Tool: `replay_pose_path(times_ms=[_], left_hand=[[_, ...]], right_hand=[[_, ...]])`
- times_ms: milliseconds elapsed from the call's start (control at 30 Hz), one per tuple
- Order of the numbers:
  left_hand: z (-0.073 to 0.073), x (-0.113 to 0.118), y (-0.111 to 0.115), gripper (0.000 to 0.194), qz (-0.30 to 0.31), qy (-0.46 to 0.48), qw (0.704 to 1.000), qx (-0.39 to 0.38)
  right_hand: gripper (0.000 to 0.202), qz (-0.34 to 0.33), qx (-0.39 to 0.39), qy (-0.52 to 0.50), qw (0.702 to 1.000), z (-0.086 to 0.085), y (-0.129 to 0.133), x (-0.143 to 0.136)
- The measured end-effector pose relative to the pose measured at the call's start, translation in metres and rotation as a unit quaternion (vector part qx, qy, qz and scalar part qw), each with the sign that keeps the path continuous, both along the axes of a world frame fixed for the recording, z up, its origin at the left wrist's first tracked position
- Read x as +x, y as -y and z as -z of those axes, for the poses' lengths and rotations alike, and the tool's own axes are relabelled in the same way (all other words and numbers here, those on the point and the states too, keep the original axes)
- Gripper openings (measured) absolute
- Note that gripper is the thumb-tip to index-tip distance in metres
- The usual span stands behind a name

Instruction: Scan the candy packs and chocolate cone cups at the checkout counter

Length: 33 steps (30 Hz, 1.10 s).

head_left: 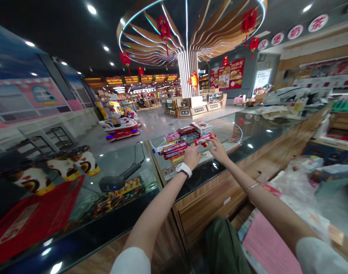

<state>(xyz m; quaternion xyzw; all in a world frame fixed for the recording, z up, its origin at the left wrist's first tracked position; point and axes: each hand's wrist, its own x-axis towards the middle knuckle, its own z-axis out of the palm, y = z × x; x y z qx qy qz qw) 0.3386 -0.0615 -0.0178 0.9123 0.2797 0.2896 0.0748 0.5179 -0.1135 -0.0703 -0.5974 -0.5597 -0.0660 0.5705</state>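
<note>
Over the glass counter, my left hand and my right hand are at opposite ends of a red candy roll. The fingers of both hands are closed on its ends. To the left of it lie more candy rolls in red and blue wrappers, stacked side by side, partly covered by my left hand. Just behind are a pink packet, a dark red packet, a blue-green box and a white plastic box.
A black handheld scanner with a cable lies on the left counter, by colourful boxes. Printed cups and a red sheet are further left. Plastic bags crowd the right side. Wooden drawers sit below the counter.
</note>
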Motion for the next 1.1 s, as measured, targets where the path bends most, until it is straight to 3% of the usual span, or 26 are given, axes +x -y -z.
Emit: replay_pose_path(times_ms=[233,400,733,1100], left_hand=[[0.011,0.051,0.001,0.051,0.018,-0.066,0.998,-0.006],[0.023,0.072,0.000,0.053,0.025,-0.104,0.994,-0.026],[0.035,0.074,-0.001,0.047,0.027,-0.121,0.991,-0.052],[0.039,0.075,-0.002,0.043,0.017,-0.105,0.993,-0.058]], right_hand=[[0.055,-0.017,-0.041,0.023,0.999,0.009,0.009,0.059],[0.051,-0.015,-0.072,0.002,0.997,0.009,0.006,0.081],[0.046,0.010,-0.144,-0.012,0.990,0.015,-0.002,0.089],[0.023,0.020,-0.166,-0.001,0.986,0.020,-0.008,0.088]])
